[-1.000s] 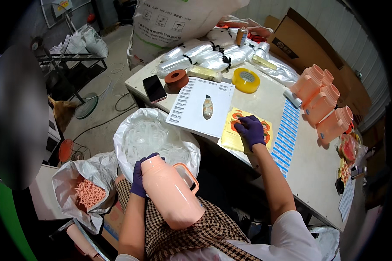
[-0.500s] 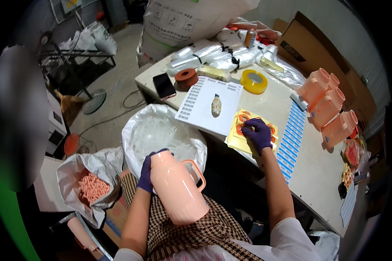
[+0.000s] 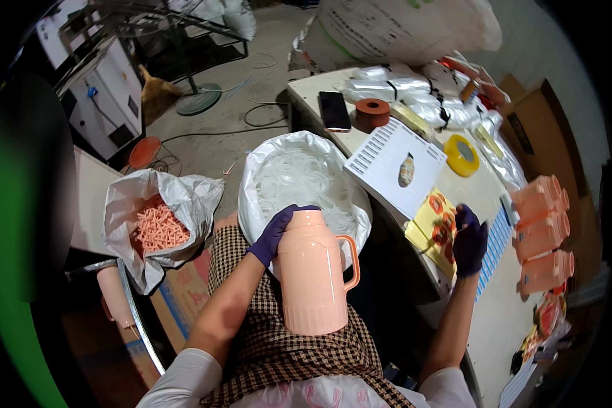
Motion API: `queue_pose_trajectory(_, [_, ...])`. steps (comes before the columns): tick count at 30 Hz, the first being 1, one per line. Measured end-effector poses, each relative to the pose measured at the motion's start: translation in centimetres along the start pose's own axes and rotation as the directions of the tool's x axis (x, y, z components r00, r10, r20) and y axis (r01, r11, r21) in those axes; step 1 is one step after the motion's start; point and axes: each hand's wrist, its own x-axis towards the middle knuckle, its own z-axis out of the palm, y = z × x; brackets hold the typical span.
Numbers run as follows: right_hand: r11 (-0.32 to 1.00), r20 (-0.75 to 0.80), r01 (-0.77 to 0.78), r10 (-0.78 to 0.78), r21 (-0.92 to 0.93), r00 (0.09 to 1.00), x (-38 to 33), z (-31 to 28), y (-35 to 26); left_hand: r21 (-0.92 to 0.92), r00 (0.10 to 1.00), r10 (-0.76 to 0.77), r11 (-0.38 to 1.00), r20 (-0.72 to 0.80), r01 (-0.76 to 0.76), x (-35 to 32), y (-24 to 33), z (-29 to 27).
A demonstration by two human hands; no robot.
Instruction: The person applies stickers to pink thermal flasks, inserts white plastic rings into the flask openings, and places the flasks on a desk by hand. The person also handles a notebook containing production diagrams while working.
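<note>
My purple-gloved left hand (image 3: 275, 234) is closed round the neck of a glossy pink jug (image 3: 313, 279) with a loop handle on its right side. The jug stands upright over my lap, against a checked apron (image 3: 241, 326). My right hand (image 3: 470, 241), gloved in purple too, is raised at the right edge of a stack of yellow sheets with red-orange stickers (image 3: 432, 231). Its fingers are curled together; whatever they may pinch is too small to make out. Beside the stack lies a blue-and-white label strip (image 3: 498, 245).
A white-lined bin of clear rings (image 3: 299, 180) stands ahead of my lap. To its left is a bag of pink plastic pieces (image 3: 160, 228). The table holds a phone (image 3: 334, 111), brown tape (image 3: 372, 112), yellow tape (image 3: 462, 155), a printed sheet (image 3: 387, 160) and pink jug bodies (image 3: 542, 234).
The right hand has lifted off the sticker sheets and moved to their right side. The jug has turned from tilted to upright, still in the left hand. The whole view has shifted.
</note>
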Motion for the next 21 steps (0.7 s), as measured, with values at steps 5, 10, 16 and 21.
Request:
queue_pose_trajectory(5, [0.906,0.249,-0.346,0.403,-0.244,0.881,-6.0,14.5,-1.9,-0.031,0.999,-0.043,0.999,-0.022,0.042,-1.0,2.5,3.0])
queue_pose_trajectory(10, [0.833,0.486,-0.313,0.528,-0.457,0.696,-9.0,21.1,2.6,0.077,0.999,-0.040,0.996,0.018,0.039,-0.2,1.9,3.5])
queue_pose_trajectory(16, [0.839,0.472,-0.324,0.521,-0.437,0.711,-8.3,21.9,3.3,0.286,0.992,0.032,0.958,-0.121,0.004,-0.4,1.3,2.7])
queue_pose_trajectory(21, [0.707,0.324,-0.253,0.573,-0.660,0.753,-9.9,23.3,2.8,0.165,1.000,-0.024,0.986,-0.005,0.025,-1.0,2.8,5.0])
